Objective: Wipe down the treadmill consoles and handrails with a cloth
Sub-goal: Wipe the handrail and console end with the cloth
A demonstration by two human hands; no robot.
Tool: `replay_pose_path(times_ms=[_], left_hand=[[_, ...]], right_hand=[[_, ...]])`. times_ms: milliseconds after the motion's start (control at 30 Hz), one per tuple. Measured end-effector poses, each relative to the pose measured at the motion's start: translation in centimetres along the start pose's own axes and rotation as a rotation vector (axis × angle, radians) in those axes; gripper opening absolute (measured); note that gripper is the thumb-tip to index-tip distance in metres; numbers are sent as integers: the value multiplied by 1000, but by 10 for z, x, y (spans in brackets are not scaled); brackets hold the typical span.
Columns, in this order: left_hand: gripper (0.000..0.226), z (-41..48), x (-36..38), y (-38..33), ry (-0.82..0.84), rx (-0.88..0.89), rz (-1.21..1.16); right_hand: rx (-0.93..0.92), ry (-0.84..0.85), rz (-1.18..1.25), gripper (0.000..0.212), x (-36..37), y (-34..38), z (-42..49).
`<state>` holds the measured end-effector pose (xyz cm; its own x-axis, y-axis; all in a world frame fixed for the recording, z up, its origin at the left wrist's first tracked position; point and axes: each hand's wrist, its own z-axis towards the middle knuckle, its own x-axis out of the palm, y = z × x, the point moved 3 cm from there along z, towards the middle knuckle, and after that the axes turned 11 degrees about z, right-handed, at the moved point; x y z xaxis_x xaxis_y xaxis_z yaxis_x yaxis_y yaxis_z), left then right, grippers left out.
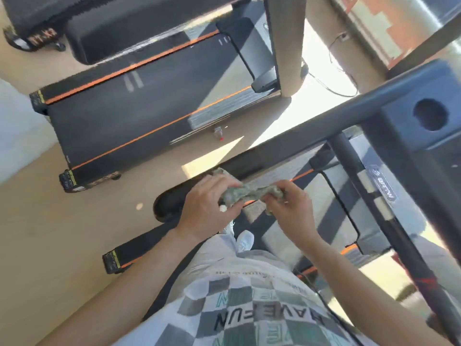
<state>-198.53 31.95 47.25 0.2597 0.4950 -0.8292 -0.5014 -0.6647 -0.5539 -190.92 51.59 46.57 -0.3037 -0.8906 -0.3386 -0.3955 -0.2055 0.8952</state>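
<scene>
A crumpled grey-green cloth (249, 192) is stretched between both hands in front of my body. My left hand (208, 207) grips its left end, just beside the rounded end of the treadmill's black left handrail (287, 143). My right hand (291, 208) pinches the cloth's right end. The handrail runs diagonally up to the dark console (424, 116) at the right, which has a round cup hole. A second black handrail (399, 233) slants down along the right side.
I stand on the treadmill belt (321, 196), with white shoes visible below. A neighbouring treadmill (139, 103) with orange stripes lies to the left on the tan floor. A small bottle (218, 133) lies beside it. Cables (331, 71) trail near the wall.
</scene>
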Motion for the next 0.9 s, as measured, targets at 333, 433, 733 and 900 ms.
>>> replay_pose_path(times_ms=[333, 433, 733, 900], left_hand=[[45, 58, 29, -12, 100, -47, 239], [44, 59, 29, -11, 108, -68, 248], [41, 67, 20, -3, 173, -16, 255], [40, 75, 18, 7, 194, 78, 251]], right_hand=[[229, -408, 206, 14, -50, -24, 0], [270, -360, 377, 23, -24, -17, 14], [311, -509, 888, 32, 18, -26, 38], [316, -677, 879, 50, 7, -24, 66]])
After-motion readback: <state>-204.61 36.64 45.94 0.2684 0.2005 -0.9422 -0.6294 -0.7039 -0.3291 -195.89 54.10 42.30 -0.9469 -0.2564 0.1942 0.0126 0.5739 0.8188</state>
